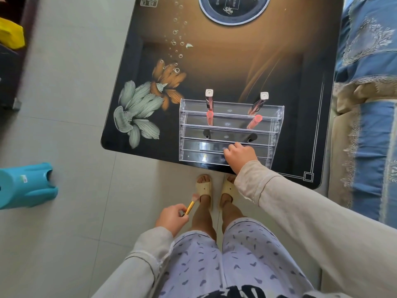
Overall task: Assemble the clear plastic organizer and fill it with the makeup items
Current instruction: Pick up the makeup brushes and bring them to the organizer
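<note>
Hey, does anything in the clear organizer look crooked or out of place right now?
Slightly. In the clear organizer, the right-hand items lean: the back-row tube and the pink tube in front of it tilt, while the left-hand pair stands nearly upright. Nothing looks spilled or broken.

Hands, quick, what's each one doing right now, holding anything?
Left hand: closed on a gold brush, held off the table.
Right hand: resting on the organizer, fingers curled over its front tiers; cannot tell if it holds anything.
</note>
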The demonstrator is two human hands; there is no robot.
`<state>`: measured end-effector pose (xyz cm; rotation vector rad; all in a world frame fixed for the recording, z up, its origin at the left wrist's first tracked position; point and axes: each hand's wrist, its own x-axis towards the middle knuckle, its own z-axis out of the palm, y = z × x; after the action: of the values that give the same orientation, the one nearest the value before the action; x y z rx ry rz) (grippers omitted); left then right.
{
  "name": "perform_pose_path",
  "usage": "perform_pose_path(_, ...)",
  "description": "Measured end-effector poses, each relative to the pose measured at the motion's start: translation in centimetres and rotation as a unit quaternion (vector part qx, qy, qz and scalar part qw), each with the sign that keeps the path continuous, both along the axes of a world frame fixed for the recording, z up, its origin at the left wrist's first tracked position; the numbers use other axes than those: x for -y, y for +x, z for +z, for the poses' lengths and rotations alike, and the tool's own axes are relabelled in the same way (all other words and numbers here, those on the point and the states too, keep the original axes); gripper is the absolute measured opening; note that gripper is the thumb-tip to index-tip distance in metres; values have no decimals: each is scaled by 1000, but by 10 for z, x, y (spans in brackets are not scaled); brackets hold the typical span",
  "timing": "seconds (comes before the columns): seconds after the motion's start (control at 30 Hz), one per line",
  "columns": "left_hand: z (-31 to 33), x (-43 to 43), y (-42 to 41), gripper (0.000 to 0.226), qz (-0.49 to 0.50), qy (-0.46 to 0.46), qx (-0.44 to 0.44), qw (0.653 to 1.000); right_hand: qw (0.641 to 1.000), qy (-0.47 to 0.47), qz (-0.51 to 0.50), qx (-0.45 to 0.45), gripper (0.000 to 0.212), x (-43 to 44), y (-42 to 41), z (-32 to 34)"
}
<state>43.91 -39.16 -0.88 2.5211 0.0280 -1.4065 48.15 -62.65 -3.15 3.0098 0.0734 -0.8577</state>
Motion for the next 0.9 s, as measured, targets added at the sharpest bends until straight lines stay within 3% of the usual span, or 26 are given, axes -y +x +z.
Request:
perform_pose_path(0.13,-3,5,9,9,-18,-1,-5,1000,999,41,-32,12,44,0,-10,-3)
perform_pose_path(0.23,-5,18,20,19,-64,-8,2,998,992,93,-79,39,46,5,-22,-3)
perform_pose_path(0.4,-4,61,44,20,-224,-13,39,974,930,157,-324,77,33,15,-82,4)
perform_pose_path(0.53,-8,104,62,23,-367,-17,127,921,874,142,-457,-85,29,31,-149,1)
perform_pose_path(0.63,-10,132,71,25,-465,-5,181,867,817,141,-538,-152,27,35,-194,4)
perform_pose_path(0.73,-14,153,75,28,-532,1,200,822,775,146,-598,-145,23,31,-222,9)
perform_pose_path(0.9,-24,168,74,29,-593,17,200,780,723,144,-664,-127,20,20,-236,10)
